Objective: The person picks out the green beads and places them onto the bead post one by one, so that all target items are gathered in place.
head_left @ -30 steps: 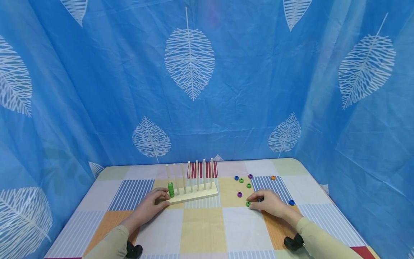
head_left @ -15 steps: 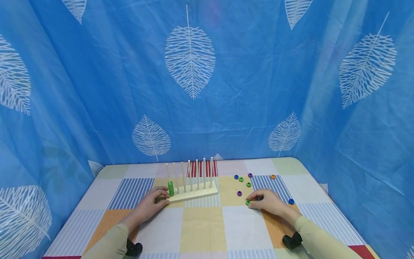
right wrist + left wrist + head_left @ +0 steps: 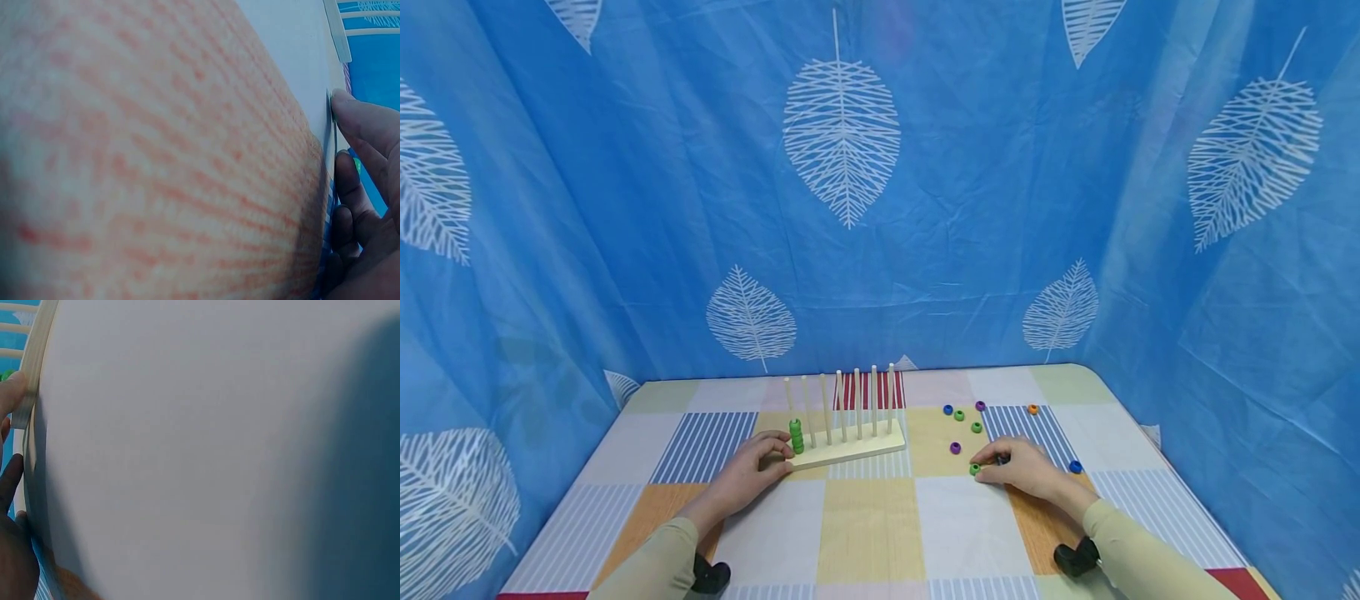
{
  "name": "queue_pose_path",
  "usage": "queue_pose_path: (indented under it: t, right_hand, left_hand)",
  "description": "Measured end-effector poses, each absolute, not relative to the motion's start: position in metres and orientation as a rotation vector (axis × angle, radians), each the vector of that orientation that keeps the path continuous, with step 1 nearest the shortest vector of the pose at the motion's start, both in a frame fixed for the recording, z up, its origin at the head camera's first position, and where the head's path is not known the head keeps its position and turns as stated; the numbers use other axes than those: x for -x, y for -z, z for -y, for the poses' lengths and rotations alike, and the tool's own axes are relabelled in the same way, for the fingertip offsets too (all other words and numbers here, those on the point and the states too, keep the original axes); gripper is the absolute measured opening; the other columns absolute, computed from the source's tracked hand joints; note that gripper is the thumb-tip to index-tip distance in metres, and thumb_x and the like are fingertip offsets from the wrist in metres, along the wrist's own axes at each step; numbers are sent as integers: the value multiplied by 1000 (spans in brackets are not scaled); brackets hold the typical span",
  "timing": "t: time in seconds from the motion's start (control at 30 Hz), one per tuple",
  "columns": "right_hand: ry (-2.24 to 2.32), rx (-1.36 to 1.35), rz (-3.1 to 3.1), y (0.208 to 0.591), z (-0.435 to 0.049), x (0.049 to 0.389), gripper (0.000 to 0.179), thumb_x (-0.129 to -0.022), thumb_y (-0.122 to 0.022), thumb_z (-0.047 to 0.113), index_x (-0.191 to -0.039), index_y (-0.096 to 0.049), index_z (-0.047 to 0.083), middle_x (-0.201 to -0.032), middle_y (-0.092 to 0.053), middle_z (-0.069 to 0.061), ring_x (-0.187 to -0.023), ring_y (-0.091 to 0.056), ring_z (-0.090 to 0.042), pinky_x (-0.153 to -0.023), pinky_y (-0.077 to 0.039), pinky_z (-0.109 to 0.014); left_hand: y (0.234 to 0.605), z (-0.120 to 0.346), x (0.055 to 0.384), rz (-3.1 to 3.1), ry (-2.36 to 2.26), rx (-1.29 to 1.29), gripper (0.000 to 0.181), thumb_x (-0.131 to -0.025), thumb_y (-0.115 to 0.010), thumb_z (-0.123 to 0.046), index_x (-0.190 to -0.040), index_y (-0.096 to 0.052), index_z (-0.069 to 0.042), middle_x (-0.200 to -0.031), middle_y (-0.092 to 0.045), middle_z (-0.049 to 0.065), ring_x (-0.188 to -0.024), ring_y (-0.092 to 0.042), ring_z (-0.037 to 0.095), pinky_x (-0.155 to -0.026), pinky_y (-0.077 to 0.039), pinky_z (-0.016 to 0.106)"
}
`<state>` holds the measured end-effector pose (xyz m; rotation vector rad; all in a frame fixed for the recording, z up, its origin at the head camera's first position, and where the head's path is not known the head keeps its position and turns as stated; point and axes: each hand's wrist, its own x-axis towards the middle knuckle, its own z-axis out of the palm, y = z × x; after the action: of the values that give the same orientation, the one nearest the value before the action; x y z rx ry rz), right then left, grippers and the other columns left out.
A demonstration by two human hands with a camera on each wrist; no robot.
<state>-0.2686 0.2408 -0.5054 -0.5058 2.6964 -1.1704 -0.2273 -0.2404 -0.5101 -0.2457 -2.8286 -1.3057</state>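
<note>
Bead (image 3: 975,469), green, between thumb and forefinger, right hand (image 3: 1026,472)

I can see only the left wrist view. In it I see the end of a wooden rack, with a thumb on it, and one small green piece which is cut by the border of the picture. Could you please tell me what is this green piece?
Observer: In the head view, a stack of green beads sits on the leftmost peg of the rack, right by the left hand; it should be that.
Operator: Thank you. My view does not show the right hand. What is it touching?
Observer: It appears to pinch a green bead between thumb and finger, well apart from the rack, to its right.
</note>
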Motion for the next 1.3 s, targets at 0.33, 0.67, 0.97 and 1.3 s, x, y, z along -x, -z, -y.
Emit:
queue_pose_path:
  t: [0.33, 0.67, 0.97, 1.3]
  right_hand:
    - [1136, 536, -2726, 505, -241, 268, 18, -84, -84, 34, -99, -79, 25, -103, -73, 11, -105, -61, -17, -95, -44, -46]
    - [1132, 500, -2723, 505, -240, 268, 17, -83, -84, 35, -97, -78, 27, -101, -72, 12, -105, -60, -18, -97, -40, -51]
    - [1147, 469, -2727, 505, -240, 269, 16, -82, -86, 34, -94, -78, 28, -100, -72, 12, -108, -59, -22, -103, -19, -66]
    - [1151, 452, -2734, 509, -241, 270, 14, -83, -85, 35, -94, -78, 29, -98, -72, 13, -105, -59, -20, -104, -21, -64]
  left_hand:
    - [509, 239, 226, 2823, 1324, 236, 8, -95, -75, -16, -100, -70, -20, -141, -56, 7, -138, -44, 36, -117, -32, 57]
    - [509, 239, 226, 2830, 1296, 229, 7, -96, -75, -18, -100, -69, -20, -141, -56, 7, -138, -44, 36, -117, -32, 58]
    - [510, 239, 226, 2846, 1290, 203, 8, -95, -75, -20, -100, -69, -23, -145, -55, 10, -140, -41, 38, -117, -29, 61]
    - [509, 240, 226, 2837, 1303, 195, 8, -95, -75, -21, -99, -69, -21, -146, -56, 11, -140, -42, 38, -117, -29, 61]
